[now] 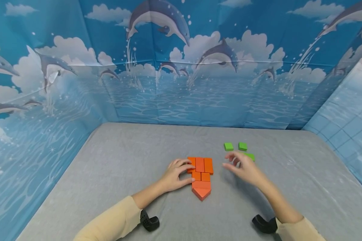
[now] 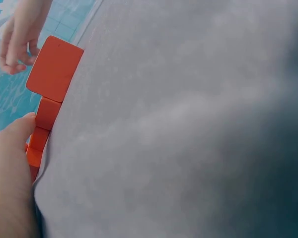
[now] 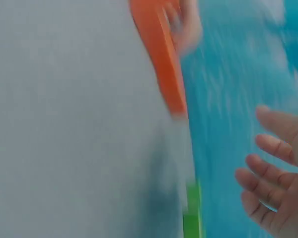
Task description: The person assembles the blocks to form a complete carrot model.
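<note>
Orange wooden blocks lie flat, fitted edge to edge, in the head view. Three upright rectangles (image 1: 200, 164) form the far row, with two small squares (image 1: 205, 176) under them. Nearest is a wider block (image 1: 201, 185) with a triangular point (image 1: 201, 194) towards the person. My left hand (image 1: 176, 174) rests along the left side of this shape, fingertips on the far-left rectangle and thumb at the squares' edge. My right hand (image 1: 241, 166), holding nothing, hovers to the right with loosely bent fingers, apart from the blocks. The left wrist view shows the left thumb (image 2: 20, 131) beside the orange blocks.
Two green blocks, one on the left (image 1: 228, 146) and one on the right (image 1: 242, 146), lie beyond the right hand. A third green block (image 1: 250, 156) is partly hidden behind it. Grey cloth (image 1: 132, 147) covers the table; dolphin-printed curtains (image 1: 175, 97) stand behind and at both sides.
</note>
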The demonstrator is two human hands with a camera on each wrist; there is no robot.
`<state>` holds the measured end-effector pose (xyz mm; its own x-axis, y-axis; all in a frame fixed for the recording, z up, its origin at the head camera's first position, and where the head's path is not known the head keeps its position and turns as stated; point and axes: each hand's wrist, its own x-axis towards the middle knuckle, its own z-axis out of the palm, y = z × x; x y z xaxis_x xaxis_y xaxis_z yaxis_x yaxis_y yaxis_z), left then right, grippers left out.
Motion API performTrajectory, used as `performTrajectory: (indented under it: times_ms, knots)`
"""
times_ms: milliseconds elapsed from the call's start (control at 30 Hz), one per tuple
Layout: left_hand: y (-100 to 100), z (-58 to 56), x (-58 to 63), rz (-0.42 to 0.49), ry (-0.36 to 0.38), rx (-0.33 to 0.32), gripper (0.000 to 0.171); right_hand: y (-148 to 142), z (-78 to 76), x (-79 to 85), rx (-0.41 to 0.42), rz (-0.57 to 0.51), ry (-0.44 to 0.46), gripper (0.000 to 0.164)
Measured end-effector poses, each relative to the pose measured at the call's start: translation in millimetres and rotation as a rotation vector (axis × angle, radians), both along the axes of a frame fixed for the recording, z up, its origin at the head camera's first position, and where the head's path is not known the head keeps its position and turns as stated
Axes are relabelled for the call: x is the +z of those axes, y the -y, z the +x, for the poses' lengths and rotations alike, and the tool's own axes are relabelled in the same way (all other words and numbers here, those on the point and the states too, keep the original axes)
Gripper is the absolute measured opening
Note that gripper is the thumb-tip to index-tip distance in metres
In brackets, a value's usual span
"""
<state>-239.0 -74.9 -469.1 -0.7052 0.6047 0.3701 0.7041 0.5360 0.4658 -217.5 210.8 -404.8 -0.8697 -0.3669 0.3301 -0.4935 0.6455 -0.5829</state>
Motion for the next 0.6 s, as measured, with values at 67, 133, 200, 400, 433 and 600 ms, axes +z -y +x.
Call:
performTrajectory:
  times_ms: [67, 133, 200, 400, 433, 600]
  knots:
    - [-0.2, 0.1, 0.5, 0.009, 0.002, -0.004, 0.042, -23.4, -15.0, -0.9, -0.066, -0.001, -0.044, 0.022]
    - [-0.3, 0.0, 0.9, 0.011, 0.002, -0.002, 0.041, -44.9, -26.1, -2.9, -0.122, 0.019, -0.033, 0.026]
    - [-0.4, -0.1, 1.2, 0.015, 0.003, 0.003, 0.041, -62.6, -33.9, -5.8, -0.149, 0.042, 0.010, 0.030]
    - [-0.1, -0.4, 1.3, 0.033, -0.003, 0.014, 0.042, -92.1, -45.5, -18.8, -0.155, 0.136, 0.169, 0.037]
    - [0.0, -0.3, 1.1, 0.033, -0.003, 0.018, 0.042, -94.2, -46.6, -21.3, -0.155, 0.147, 0.181, 0.037]
    - [0.6, -0.3, -0.1, 0.018, 0.002, 0.043, 0.045, -97.3, -48.6, -27.6, -0.138, 0.158, 0.191, 0.035]
